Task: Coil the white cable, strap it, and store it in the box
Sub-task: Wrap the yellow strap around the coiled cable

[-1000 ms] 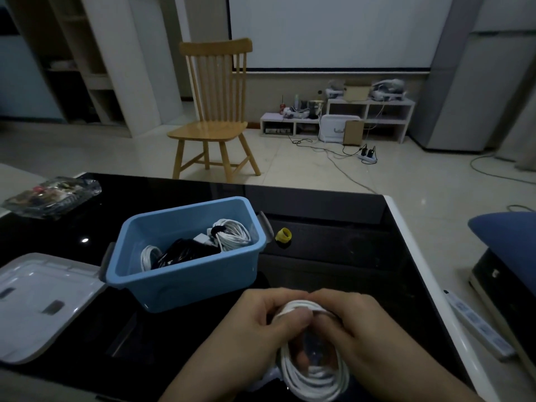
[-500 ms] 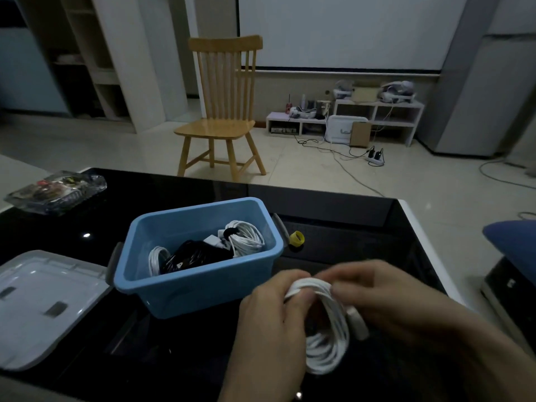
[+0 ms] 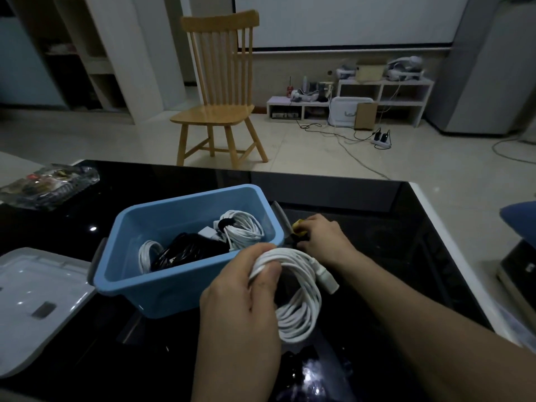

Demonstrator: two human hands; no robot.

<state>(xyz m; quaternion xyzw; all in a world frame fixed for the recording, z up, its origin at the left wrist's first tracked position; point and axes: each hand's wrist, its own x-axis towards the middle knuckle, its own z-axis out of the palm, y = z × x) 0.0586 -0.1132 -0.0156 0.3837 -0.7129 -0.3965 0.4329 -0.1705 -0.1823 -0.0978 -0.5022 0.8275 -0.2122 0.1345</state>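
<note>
Gripping the coiled white cable (image 3: 293, 297) near its top, the left hand (image 3: 240, 303) has its thumb pressed over the bundled strands and its fingers curled round behind them; the loops hang below the grip above the black table (image 3: 377, 216), and a white plug end (image 3: 326, 278) sticks out just right of the thumb. No strap shows on this coil.

Beyond the coil and a little to its right, the right hand (image 3: 322, 239) reaches out over the table with its fingers bent down onto a small yellow thing (image 3: 298, 229) beside the box's right end. Only a sliver of yellow shows under the fingertips, so I cannot tell whether it is actually pinched or merely touched.

Just left of the grip and touching distance from the knuckles stands the blue box (image 3: 185, 282), open, holding a strapped white coil (image 3: 243, 229), a black cable (image 3: 185, 250) and another white loop at its left end. Farther left lies the pale lid (image 3: 34, 303), flat on the table, and beyond it a clear bag (image 3: 49, 185). Well behind everything, on the floor, stands a wooden chair (image 3: 220, 91).
</note>
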